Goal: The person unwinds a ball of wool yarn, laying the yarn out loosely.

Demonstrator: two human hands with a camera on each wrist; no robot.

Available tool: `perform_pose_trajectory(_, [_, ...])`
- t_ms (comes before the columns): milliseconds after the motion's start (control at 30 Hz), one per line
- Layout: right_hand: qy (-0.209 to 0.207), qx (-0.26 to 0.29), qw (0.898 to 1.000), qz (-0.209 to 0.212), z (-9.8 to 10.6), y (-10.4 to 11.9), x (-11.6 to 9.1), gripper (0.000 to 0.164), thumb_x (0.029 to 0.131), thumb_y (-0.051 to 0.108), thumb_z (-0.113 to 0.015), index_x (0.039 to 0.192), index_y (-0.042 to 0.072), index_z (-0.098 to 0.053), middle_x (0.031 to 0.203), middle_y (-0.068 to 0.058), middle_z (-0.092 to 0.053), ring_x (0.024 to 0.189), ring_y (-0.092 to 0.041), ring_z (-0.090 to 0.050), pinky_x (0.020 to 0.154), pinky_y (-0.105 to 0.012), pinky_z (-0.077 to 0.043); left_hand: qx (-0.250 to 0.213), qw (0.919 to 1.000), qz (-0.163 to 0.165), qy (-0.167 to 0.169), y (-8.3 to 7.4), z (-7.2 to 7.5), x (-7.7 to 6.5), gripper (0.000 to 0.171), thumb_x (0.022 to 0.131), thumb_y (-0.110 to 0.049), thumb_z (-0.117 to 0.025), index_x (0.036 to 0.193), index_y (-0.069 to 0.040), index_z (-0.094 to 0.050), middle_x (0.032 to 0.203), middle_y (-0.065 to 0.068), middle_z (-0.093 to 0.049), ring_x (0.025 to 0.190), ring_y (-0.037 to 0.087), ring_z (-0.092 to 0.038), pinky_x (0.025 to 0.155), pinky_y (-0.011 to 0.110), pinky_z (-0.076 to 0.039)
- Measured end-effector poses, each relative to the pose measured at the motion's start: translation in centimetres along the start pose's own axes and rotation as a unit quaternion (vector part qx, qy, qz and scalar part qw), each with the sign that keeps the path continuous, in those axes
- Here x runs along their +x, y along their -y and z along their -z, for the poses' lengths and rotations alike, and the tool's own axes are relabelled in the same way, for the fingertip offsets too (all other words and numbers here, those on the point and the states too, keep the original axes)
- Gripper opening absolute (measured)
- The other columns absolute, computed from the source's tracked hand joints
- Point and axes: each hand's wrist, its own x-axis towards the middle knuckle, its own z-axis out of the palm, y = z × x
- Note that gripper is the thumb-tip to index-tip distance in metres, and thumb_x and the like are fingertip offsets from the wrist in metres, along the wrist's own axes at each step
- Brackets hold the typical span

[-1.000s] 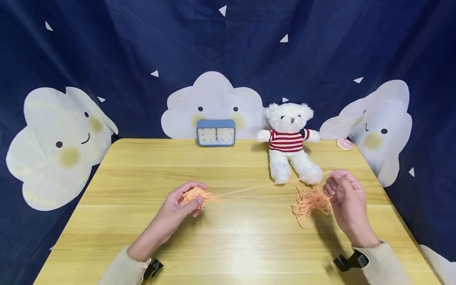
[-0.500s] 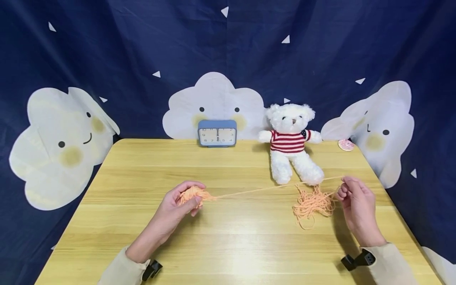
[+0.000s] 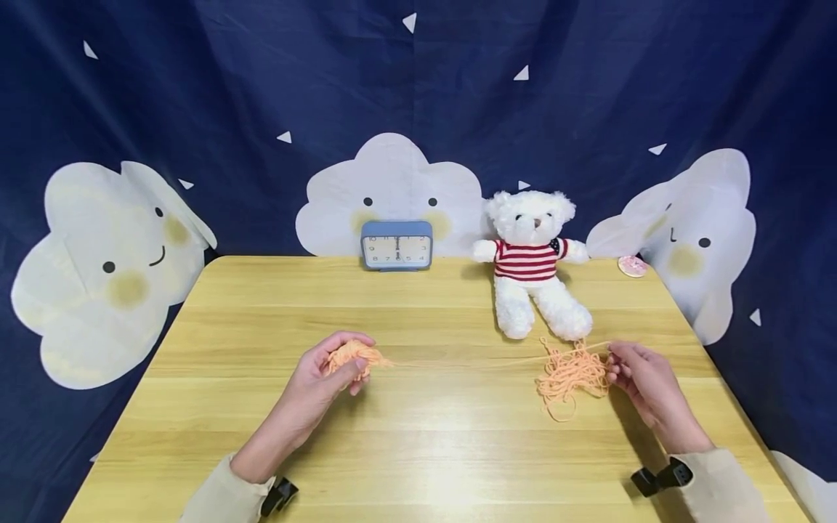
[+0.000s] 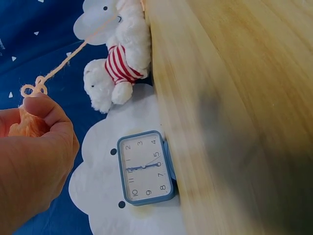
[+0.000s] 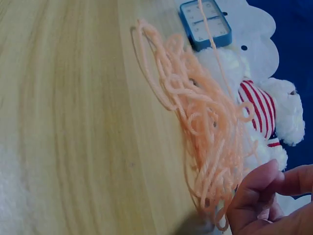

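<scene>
My left hand point(image 3: 322, 381) grips a bundle of peach yarn point(image 3: 351, 356) above the left-middle of the table, thumb across its front. In the left wrist view, small loops of the yarn stick out past the thumb tip. One thin strand point(image 3: 523, 360) runs from the bundle across to the right. My right hand point(image 3: 644, 381) pinches that strand between thumb and forefinger. Just left of the right hand lies a loose, tangled heap of the same yarn point(image 3: 572, 378), its loops spread on the wood. In the right wrist view the heap point(image 5: 205, 117) lies beside the thumb.
A white teddy bear point(image 3: 526, 259) in a red-striped shirt sits behind the yarn heap. At the table's back edge stands a blue clock point(image 3: 396, 246), with a pink round disc point(image 3: 631, 266) at the right corner. A dark blue cloud-print curtain point(image 3: 248, 73) surrounds the wooden table point(image 3: 418, 450).
My right hand first moved right and slightly down, drawing the strand out, then came lower and back left a little. The strand hangs lower now. My left hand stays nearly in place.
</scene>
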Motion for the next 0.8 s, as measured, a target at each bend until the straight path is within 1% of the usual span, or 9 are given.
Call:
perform_pose_trajectory(200, [0.003, -0.054, 0.998, -0.013, -0.1, -0.3, 0.0, 0.017, 0.114, 0.011, -0.058, 0.105, 0.007, -0.072, 0.089, 0.000, -0.068, 0.073, -0.008, -0.065, 0.068, -0.021, -0.059, 0.011, 0.9999, 0.001, 0.001, 0.0, -0.2, 0.1, 0.025, 0.109, -0.007, -0.068, 0.133, 0.000, -0.065, 0.101, 0.007, -0.065, 0.078, 0.015, -0.059, 0.065, 0.024, -0.053])
perform_pose_trajectory(367, [-0.013, -0.084, 0.996, -0.004, -0.5, -0.4, -0.3, 0.016, 0.114, 0.009, -0.057, 0.110, 0.011, -0.072, 0.095, 0.003, -0.069, 0.081, -0.008, -0.066, 0.072, -0.021, -0.059, 0.008, 1.0000, 0.001, 0.001, 0.0, -0.4, 0.3, 0.031, 0.108, -0.006, -0.068, 0.135, 0.008, -0.061, 0.100, 0.006, -0.065, 0.078, 0.015, -0.059, 0.065, 0.024, -0.053])
perform_pose_trajectory(433, [-0.032, -0.094, 0.995, 0.011, -0.9, -0.5, -0.5, 0.017, 0.113, 0.010, -0.058, 0.111, 0.014, -0.074, 0.097, 0.005, -0.070, 0.082, -0.008, -0.066, 0.072, -0.020, -0.059, 0.007, 1.0000, 0.003, 0.000, -0.1, -0.4, 0.3, 0.035, 0.108, -0.006, -0.069, 0.136, 0.012, -0.058, 0.101, 0.007, -0.066, 0.078, 0.015, -0.060, 0.066, 0.023, -0.054])
perform_pose_trajectory(500, [-0.058, -0.092, 0.994, 0.035, -1.6, -0.6, -0.9, 0.017, 0.113, 0.011, -0.059, 0.112, 0.017, -0.076, 0.099, 0.008, -0.071, 0.082, -0.009, -0.065, 0.070, -0.020, -0.058, 0.007, 1.0000, 0.005, -0.002, -0.1, -0.5, 0.3, 0.036, 0.108, -0.006, -0.069, 0.137, 0.013, -0.057, 0.102, 0.007, -0.066, 0.079, 0.015, -0.060, 0.066, 0.023, -0.054])
perform_pose_trajectory(600, [-0.082, -0.073, 0.991, 0.080, -3.1, -0.8, -1.4, 0.018, 0.110, 0.007, -0.062, 0.113, 0.014, -0.078, 0.095, 0.006, -0.071, 0.078, -0.009, -0.063, 0.066, -0.020, -0.056, 0.006, 0.9999, 0.010, -0.002, -0.2, -0.6, 0.3, 0.036, 0.108, -0.007, -0.069, 0.137, 0.011, -0.059, 0.104, 0.007, -0.066, 0.080, 0.015, -0.060, 0.066, 0.023, -0.054])
perform_pose_trajectory(667, [-0.078, -0.061, 0.989, 0.106, -4.3, -0.9, -1.8, 0.018, 0.109, 0.003, -0.063, 0.115, 0.010, -0.078, 0.090, 0.003, -0.069, 0.075, -0.010, -0.062, 0.063, -0.019, -0.054, 0.005, 0.9999, 0.011, -0.002, -0.2, -0.6, 0.4, 0.032, 0.108, -0.007, -0.069, 0.135, 0.007, -0.062, 0.104, 0.008, -0.066, 0.080, 0.015, -0.061, 0.066, 0.023, -0.054])
perform_pose_trajectory(700, [-0.067, -0.056, 0.989, 0.116, -5.0, -0.9, -2.0, 0.019, 0.109, 0.002, -0.062, 0.116, 0.009, -0.078, 0.087, 0.002, -0.068, 0.074, -0.010, -0.061, 0.062, -0.020, -0.054, 0.005, 0.9999, 0.011, -0.003, -0.2, -0.7, 0.4, 0.030, 0.108, -0.007, -0.069, 0.135, 0.005, -0.063, 0.104, 0.008, -0.066, 0.080, 0.015, -0.061, 0.066, 0.023, -0.054])
perform_pose_trajectory(767, [-0.031, -0.048, 0.990, 0.129, -6.2, -1.0, -2.3, 0.019, 0.109, 0.001, -0.062, 0.121, 0.004, -0.076, 0.088, 0.001, -0.067, 0.074, -0.009, -0.062, 0.062, -0.020, -0.055, 0.005, 0.9999, 0.011, -0.003, -0.3, -0.7, 0.4, 0.027, 0.108, -0.007, -0.070, 0.133, 0.001, -0.065, 0.104, 0.009, -0.067, 0.079, 0.016, -0.061, 0.066, 0.023, -0.054])
perform_pose_trajectory(800, [-0.011, -0.045, 0.990, 0.135, -6.9, -1.0, -2.4, 0.020, 0.109, 0.001, -0.061, 0.124, 0.003, -0.075, 0.091, 0.001, -0.068, 0.076, -0.010, -0.063, 0.064, -0.020, -0.056, 0.005, 0.9999, 0.012, -0.002, -0.3, -0.7, 0.5, 0.027, 0.108, -0.007, -0.070, 0.133, 0.002, -0.065, 0.104, 0.009, -0.067, 0.079, 0.016, -0.061, 0.066, 0.023, -0.054])
